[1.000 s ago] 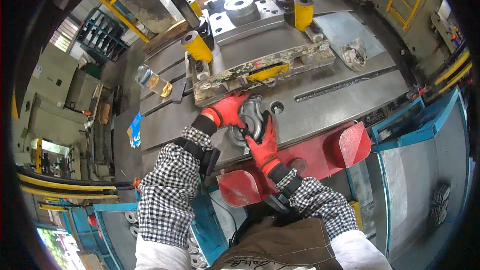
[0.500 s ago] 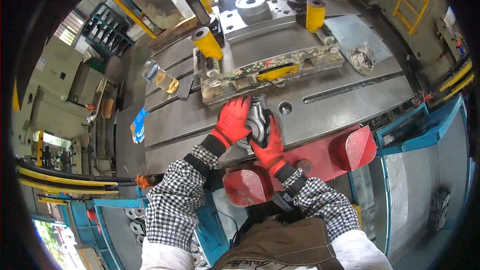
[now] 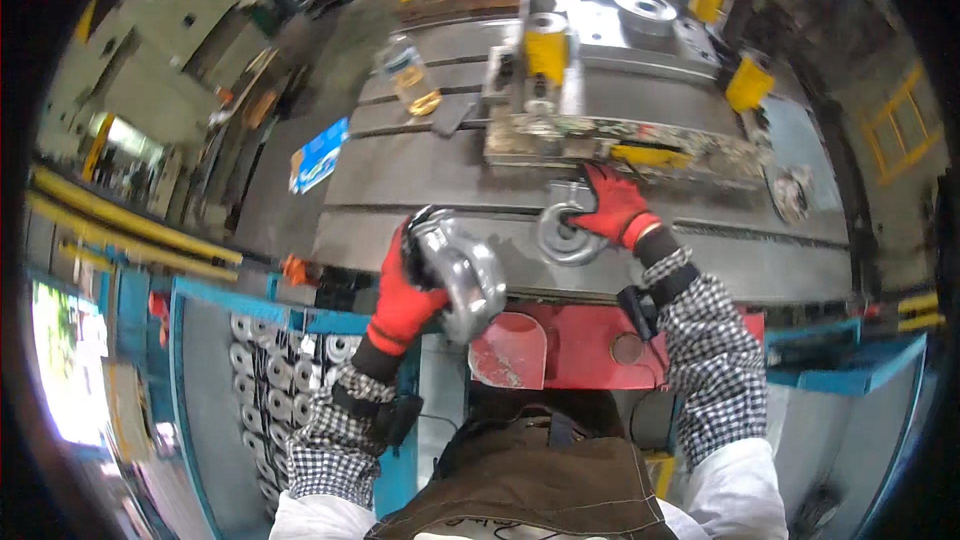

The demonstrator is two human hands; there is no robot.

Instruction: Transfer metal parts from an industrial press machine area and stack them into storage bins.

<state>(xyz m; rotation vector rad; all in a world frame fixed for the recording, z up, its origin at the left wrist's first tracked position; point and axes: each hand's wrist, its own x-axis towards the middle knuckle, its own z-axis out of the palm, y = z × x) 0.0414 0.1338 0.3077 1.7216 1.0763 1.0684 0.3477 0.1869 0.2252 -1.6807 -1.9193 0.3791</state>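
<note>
My left hand (image 3: 402, 295), in a red glove with dark finger pads, grips a shiny rounded metal part (image 3: 465, 275) in front of the bed's near edge, tilted and slightly blurred. Over the slotted steel bed (image 3: 400, 175), my right hand (image 3: 615, 210) has its fingers closed on a ring-shaped metal part (image 3: 567, 245) with a hole in its middle. That ring sits at the bed's near side, below a worn metal bar (image 3: 530, 145). The fingertips inside the ring are partly hidden.
A blue bin (image 3: 215, 380) at the left holds stacked metal parts; another blue bin (image 3: 850, 370) stands right. A red bracket (image 3: 590, 330) juts from the bed's front. A bottle of yellowish liquid (image 3: 410, 75), a blue packet (image 3: 320, 155) and yellow posts (image 3: 546, 48) are farther off.
Both hands were together around metal parts on the bed. They are now apart: the left has carried one part left and toward me, while the right is at a ring on the bed. The view has shifted.
</note>
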